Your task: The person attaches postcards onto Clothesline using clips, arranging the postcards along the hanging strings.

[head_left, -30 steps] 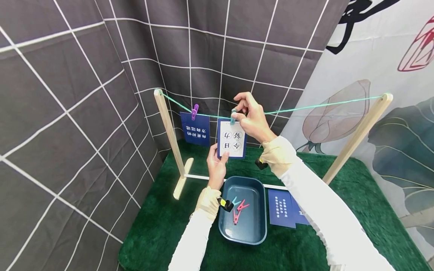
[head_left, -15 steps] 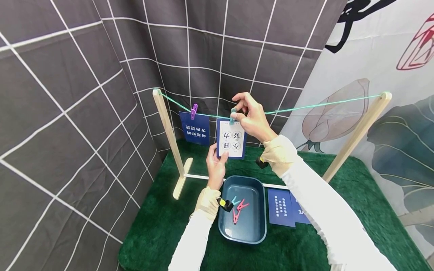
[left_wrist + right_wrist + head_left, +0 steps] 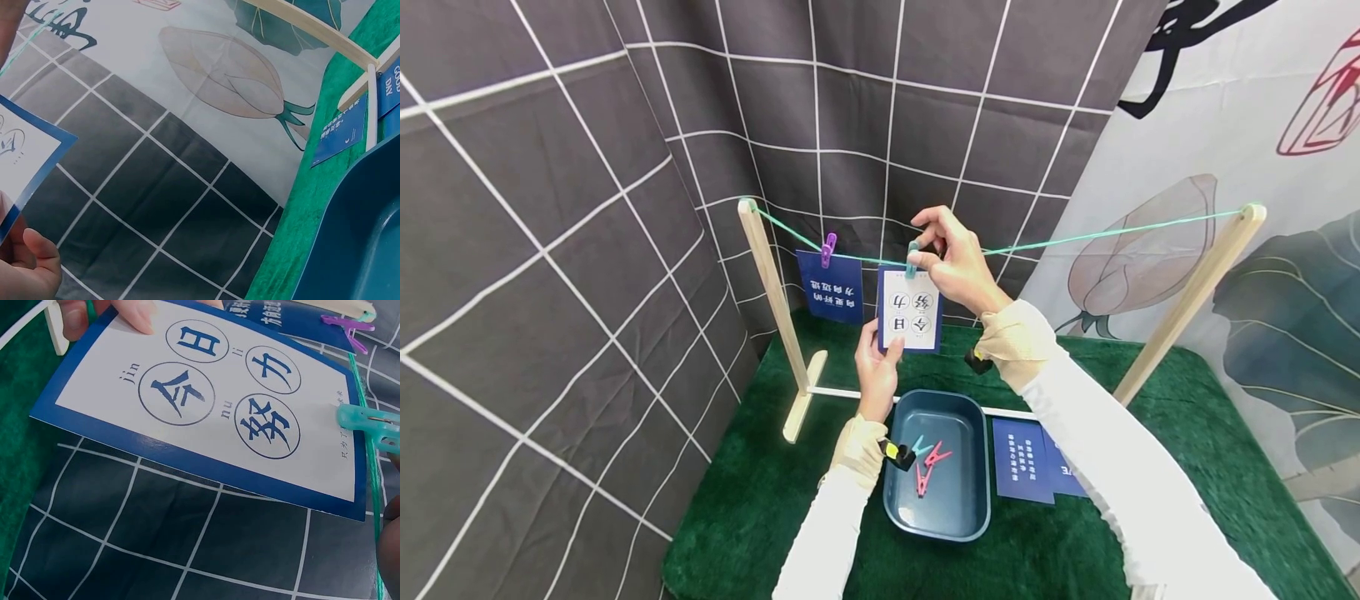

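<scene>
A blue-bordered white card [image 3: 913,310] with circled characters hangs at the green line [image 3: 1052,243]. My left hand [image 3: 877,375] pinches its lower edge, thumb on the printed face. At the card's top edge, my right hand [image 3: 957,260] pinches a teal clothespin [image 3: 912,260]. In the right wrist view the teal clothespin [image 3: 369,425] overlaps both the card's top border and the line. To the left, a purple clothespin [image 3: 828,250] holds a dark blue card [image 3: 832,287] on the same line.
A blue basin [image 3: 952,521] on the green cloth [image 3: 730,517] holds pink clothespins [image 3: 922,481] and a light-blue one [image 3: 919,445]. Blue cards [image 3: 1022,462] lie right of it. Wooden posts [image 3: 772,292] carry the line at both ends; a white bar [image 3: 835,392] runs low behind the basin.
Both hands keep their grips on the card and the teal clothespin. The card, the clothespin and the line beside them have dipped very slightly in the last half second.
</scene>
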Action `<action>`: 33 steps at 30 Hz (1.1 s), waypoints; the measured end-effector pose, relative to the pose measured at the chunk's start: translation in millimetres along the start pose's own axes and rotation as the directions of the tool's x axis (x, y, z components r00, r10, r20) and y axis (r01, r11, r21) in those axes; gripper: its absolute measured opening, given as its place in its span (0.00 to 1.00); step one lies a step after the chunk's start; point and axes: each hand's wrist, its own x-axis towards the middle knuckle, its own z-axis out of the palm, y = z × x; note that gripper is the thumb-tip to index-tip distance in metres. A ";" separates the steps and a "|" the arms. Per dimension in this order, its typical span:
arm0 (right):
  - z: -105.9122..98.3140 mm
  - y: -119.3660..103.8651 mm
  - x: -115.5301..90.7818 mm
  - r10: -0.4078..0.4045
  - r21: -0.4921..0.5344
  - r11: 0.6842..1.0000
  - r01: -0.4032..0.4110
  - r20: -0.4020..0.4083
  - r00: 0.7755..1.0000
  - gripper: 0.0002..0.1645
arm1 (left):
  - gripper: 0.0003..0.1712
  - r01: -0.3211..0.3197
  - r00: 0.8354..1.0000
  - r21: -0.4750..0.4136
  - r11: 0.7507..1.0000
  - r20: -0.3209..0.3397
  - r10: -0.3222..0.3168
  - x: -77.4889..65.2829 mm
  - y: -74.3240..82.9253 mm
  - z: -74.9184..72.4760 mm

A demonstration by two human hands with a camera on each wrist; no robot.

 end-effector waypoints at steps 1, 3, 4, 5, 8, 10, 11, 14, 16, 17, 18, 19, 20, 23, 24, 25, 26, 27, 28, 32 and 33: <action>0.5 -0.4 0.2 0.000 0.002 1.000 0.000 0.002 1.000 0.20 | 0.18 -0.001 1.000 0.004 1.000 0.000 0.001 0.0 -0.1 -0.6; 1.5 -1.2 0.7 -0.001 0.004 1.000 0.001 0.003 1.000 0.20 | 0.18 -0.003 1.000 0.007 1.000 0.000 0.003 0.0 0.0 -1.6; 2.1 -1.5 0.9 -0.002 0.004 1.000 0.002 0.003 1.000 0.20 | 0.18 -0.004 1.000 0.007 1.000 0.000 0.004 0.0 0.1 -2.3; 2.7 -1.9 1.2 -0.004 0.005 1.000 0.004 0.003 1.000 0.19 | 0.18 -0.005 1.000 0.008 1.000 0.001 0.005 0.1 0.4 -2.9; 4.2 -2.5 1.9 -0.010 0.009 1.000 0.010 0.004 1.000 0.19 | 0.18 -0.004 1.000 0.004 1.000 0.000 0.004 0.9 1.0 -4.7; 5.1 -2.7 2.0 -0.011 0.014 1.000 0.011 0.005 1.000 0.19 | 0.18 0.000 1.000 0.002 1.000 -0.002 0.000 1.6 1.5 -5.7; 5.5 -2.7 2.2 -0.011 0.017 1.000 0.010 0.006 1.000 0.19 | 0.18 0.003 1.000 0.000 1.000 -0.005 -0.003 1.8 1.9 -6.0; 6.8 -2.7 2.6 -0.008 0.019 1.000 0.008 0.007 1.000 0.19 | 0.18 0.018 1.000 -0.001 1.000 -0.012 -0.018 2.2 2.6 -7.4; 7.7 -2.6 3.0 -0.007 0.015 1.000 0.007 0.011 1.000 0.19 | 0.19 0.024 1.000 0.000 1.000 -0.017 -0.024 1.9 3.6 -8.1; 8.2 -2.5 3.0 -0.004 0.013 1.000 0.004 0.016 1.000 0.19 | 0.18 0.025 1.000 0.001 1.000 -0.019 -0.025 1.9 3.9 -8.5; 8.7 -2.5 3.0 -0.005 0.012 1.000 0.005 0.020 1.000 0.19 | 0.18 0.027 0.999 0.004 1.000 -0.021 -0.027 1.9 3.9 -9.2; 8.8 -2.2 2.9 -0.006 0.010 1.000 0.005 0.025 1.000 0.19 | 0.18 0.029 0.999 0.006 1.000 -0.023 -0.029 1.8 3.5 -9.5; 8.9 -1.7 2.3 -0.005 0.009 1.000 0.005 0.029 1.000 0.19 | 0.18 0.030 0.999 0.008 1.000 -0.023 -0.030 1.9 3.1 -9.8; 9.2 -1.1 0.9 -0.014 0.015 1.000 0.014 0.041 0.999 0.19 | 0.18 0.034 0.999 0.016 0.999 -0.026 -0.034 2.3 1.6 -10.7; 9.3 -0.9 0.5 -0.021 0.017 1.000 0.020 0.044 0.999 0.19 | 0.18 0.037 0.999 0.018 0.999 -0.027 -0.036 2.5 1.2 -11.0; 9.2 -0.7 0.0 -0.024 0.020 1.000 0.023 0.047 0.999 0.19 | 0.18 0.038 0.999 0.021 0.999 -0.027 -0.038 2.6 1.0 -11.1; 9.1 -0.5 -0.4 -0.028 0.020 0.999 0.027 0.050 0.998 0.20 | 0.18 0.039 0.999 0.024 0.999 -0.028 -0.039 2.7 0.8 -11.0; 9.0 -0.4 -0.6 -0.035 0.021 0.999 0.034 0.053 0.998 0.20 | 0.18 0.039 0.999 0.027 0.999 -0.030 -0.039 2.7 0.8 -10.9; 9.0 -0.1 -0.8 -0.039 0.021 0.999 0.038 0.056 0.998 0.22 | 0.18 0.041 0.999 0.027 0.999 -0.032 -0.040 2.7 0.3 -10.9; 8.4 2.4 -0.8 -0.044 0.020 0.999 0.042 0.061 0.997 0.29 | 0.18 0.041 0.998 0.032 0.999 -0.039 -0.040 2.3 -0.2 -10.2; 8.2 3.2 -0.8 -0.041 0.024 0.999 0.040 0.062 0.997 0.31 | 0.18 0.044 0.998 0.032 0.999 -0.039 -0.043 2.3 -0.8 -10.2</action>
